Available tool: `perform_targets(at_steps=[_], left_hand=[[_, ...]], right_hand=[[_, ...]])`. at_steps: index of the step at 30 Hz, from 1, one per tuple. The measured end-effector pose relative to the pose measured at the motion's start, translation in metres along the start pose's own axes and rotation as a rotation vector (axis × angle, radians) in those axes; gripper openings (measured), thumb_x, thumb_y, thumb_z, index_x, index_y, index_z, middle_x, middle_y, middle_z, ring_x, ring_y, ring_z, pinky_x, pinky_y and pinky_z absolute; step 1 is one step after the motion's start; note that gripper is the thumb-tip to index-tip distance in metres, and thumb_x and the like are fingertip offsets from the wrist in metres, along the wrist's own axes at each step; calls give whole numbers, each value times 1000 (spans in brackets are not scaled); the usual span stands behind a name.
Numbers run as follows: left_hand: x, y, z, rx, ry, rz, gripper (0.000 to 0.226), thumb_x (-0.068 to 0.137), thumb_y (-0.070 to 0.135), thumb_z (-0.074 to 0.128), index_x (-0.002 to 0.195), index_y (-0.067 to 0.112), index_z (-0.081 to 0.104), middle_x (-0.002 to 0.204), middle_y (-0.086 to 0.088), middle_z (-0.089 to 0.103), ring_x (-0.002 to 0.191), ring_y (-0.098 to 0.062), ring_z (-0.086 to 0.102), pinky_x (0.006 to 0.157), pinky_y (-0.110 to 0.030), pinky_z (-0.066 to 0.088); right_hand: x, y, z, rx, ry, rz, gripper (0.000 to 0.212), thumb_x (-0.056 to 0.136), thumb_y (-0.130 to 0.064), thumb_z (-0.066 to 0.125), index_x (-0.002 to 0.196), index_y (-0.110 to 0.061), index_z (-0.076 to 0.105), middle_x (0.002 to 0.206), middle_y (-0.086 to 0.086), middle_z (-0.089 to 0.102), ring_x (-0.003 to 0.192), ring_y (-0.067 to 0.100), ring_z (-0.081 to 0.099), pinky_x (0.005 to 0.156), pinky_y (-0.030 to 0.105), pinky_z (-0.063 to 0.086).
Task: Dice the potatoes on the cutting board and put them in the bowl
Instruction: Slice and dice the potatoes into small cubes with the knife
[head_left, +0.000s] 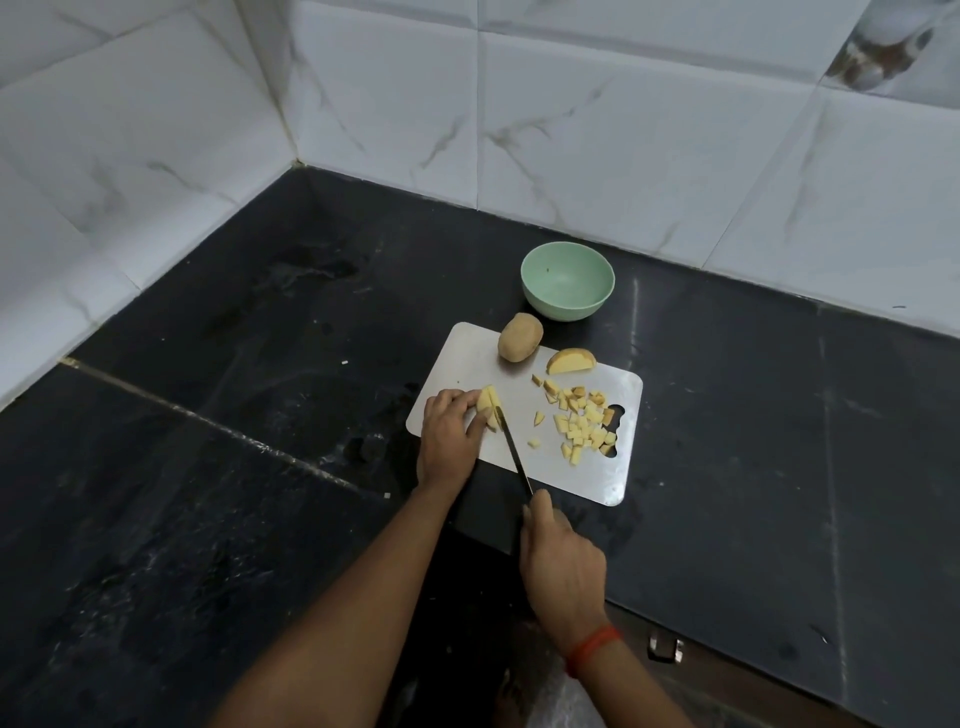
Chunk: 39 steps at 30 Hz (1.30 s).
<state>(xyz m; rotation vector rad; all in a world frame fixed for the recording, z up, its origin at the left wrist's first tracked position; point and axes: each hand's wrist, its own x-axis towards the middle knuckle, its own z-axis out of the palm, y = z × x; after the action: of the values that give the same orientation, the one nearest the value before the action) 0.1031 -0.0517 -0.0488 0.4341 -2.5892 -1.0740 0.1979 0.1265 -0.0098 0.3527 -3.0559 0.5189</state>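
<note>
The potato piece being cut (489, 404) lies on the left part of the cutting board (571, 480), its pale flesh already sliced into strips. The left hand (449, 436) holds it down from the left, fingers (460, 399) curled over the top and the thumb pressed against its near side. The knife (514, 451) has its tip end against this piece, and the narrow blade runs back toward the person. The right hand (562, 564) grips the handle at the near edge of the board, fingers clamped round it and one finger stretched forward along the top.

To the right on the board a heap of diced potato (583, 422) is spread near the cut-out handle hole, with a few loose cubes lying between the heap and the blade. At the far edge sit a potato half (570, 361), cut face toward the camera, and just to its left a whole unpeeled potato (520, 338), which overhangs the board's far edge. The pale green bowl (563, 307) stands upright on the black stone tabletop (260, 374), just beyond the board and close to the whole potato.

A red thread (593, 646) circles the right wrist. White marble-patterned wall tiles (623, 130) rise behind the tabletop and along its left side.
</note>
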Motion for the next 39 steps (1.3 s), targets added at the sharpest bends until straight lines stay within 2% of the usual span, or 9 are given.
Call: perform_targets(at_steps=[2, 5, 12, 15, 18, 24, 29, 35, 39], left_hand=[[0, -2, 1, -28, 8, -7, 35, 101, 30, 61, 130, 11, 67, 117, -1, 60, 114, -13, 45, 94, -22, 38], [0, -4, 1, -38, 24, -8, 33, 101, 25, 60, 130, 11, 66, 115, 0, 60, 112, -12, 45, 96, -28, 43], [-2, -1, -1, -46, 26, 28, 29, 98, 25, 63, 124, 18, 69, 110, 5, 58, 106, -8, 44, 86, -20, 38], [-2, 1, -1, -23, 31, 26, 27, 98, 25, 62, 120, 15, 73, 106, 3, 57, 103, -11, 45, 84, -19, 37], [-3, 1, -2, -71, 37, 8, 27, 97, 22, 63, 122, 12, 70, 109, 1, 61, 107, -14, 50, 89, -25, 43], [3, -4, -14, -180, -18, -9, 23, 91, 17, 73, 113, 11, 73, 106, 3, 65, 95, -12, 62, 89, -29, 53], [-2, -8, -15, -136, -44, 14, 32, 92, 25, 73, 121, 13, 74, 108, 9, 59, 105, -12, 57, 92, -25, 50], [-4, -7, -14, -45, -51, 58, 29, 95, 27, 70, 120, 12, 74, 108, 12, 52, 107, -11, 50, 90, -21, 44], [-4, -6, -12, -26, -42, 60, 27, 95, 27, 69, 115, 10, 76, 110, 4, 57, 106, -13, 50, 89, -20, 41]], right_hand=[[10, -7, -5, 154, 86, 40, 18, 100, -25, 52, 89, -22, 38, 65, -4, 52, 45, 23, 53, 39, 28, 28], [35, -21, -13, 298, 55, 77, 13, 104, -32, 38, 95, -24, 37, 79, -4, 55, 61, 28, 59, 48, 36, 41], [59, -32, 5, 299, -74, 37, 10, 105, -29, 33, 97, -24, 34, 94, 4, 62, 79, 36, 63, 59, 41, 46], [56, -28, 11, 269, -102, 43, 9, 105, -29, 32, 99, -22, 35, 93, 5, 61, 78, 34, 62, 58, 38, 44], [55, -24, 11, 258, -94, 18, 10, 105, -28, 31, 99, -22, 34, 88, 5, 60, 73, 34, 61, 56, 39, 46], [57, -17, 10, 269, -111, 8, 13, 106, -29, 30, 95, -22, 32, 83, 7, 59, 70, 35, 58, 57, 43, 47], [56, -14, 9, 250, -136, -21, 15, 105, -25, 32, 91, -22, 28, 79, 10, 58, 67, 37, 56, 52, 37, 35], [55, -8, 3, 98, -190, -50, 5, 105, -26, 32, 105, -22, 28, 84, 11, 58, 69, 38, 59, 53, 38, 39], [27, -1, -3, 37, -225, -52, 13, 103, -24, 34, 115, -21, 37, 88, 9, 60, 73, 39, 61, 54, 36, 38]])
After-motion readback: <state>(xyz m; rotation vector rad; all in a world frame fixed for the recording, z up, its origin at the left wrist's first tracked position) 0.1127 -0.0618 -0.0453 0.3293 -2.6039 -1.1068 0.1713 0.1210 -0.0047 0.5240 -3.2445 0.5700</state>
